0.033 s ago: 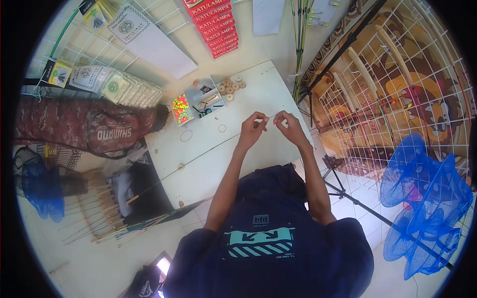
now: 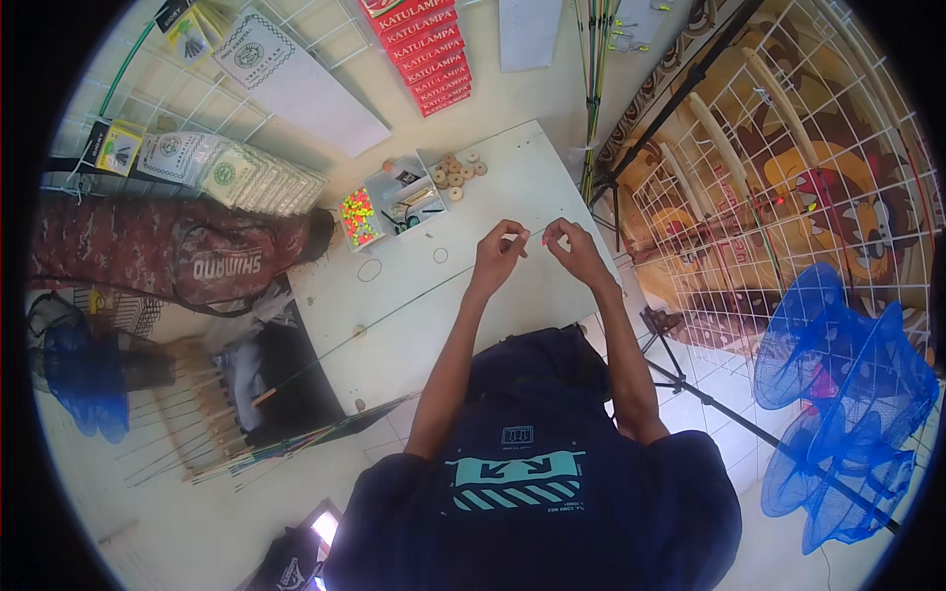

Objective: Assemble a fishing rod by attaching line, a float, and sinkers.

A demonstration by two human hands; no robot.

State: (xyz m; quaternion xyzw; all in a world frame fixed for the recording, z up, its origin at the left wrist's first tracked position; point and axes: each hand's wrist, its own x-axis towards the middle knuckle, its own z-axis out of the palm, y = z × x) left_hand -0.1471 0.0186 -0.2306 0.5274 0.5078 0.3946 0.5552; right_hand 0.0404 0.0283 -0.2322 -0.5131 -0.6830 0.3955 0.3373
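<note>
Here, right fingers [image 2: 560,228] pinch a red bit [image 2: 546,239], axis and left fingers' [image 2: 509,229] hold unclear.

Tiny held item [image 2: 546,239] pinkish-red; table [image 2: 399,345] whitish; shirt [image 2: 532,527] navy, teal stripes; nets [image 2: 833,394] blue.

The person is wearing a loose navy-blue shirt [image 2: 631,522]. Its left sleeve [image 2: 379,507] and right sleeve [image 2: 695,497] are ending near the elbows, leaving the slender forearms bare; the left hand [image 2: 500,254] and right hand [image 2: 574,251] are likewise showing bare. A teal print [image 2: 517,481] is crossing the middle: a block bearing two slanting dark arrows on its far side, a row of diagonal stripes on its near side. Tiny lettering is flanking its near right corner. Farther off, a small outlined square emblem [image 2: 517,434] is sitting centrally. Dark fabric [image 2: 537,360] is creasing at the far end, its garment remaining unclear.
</note>
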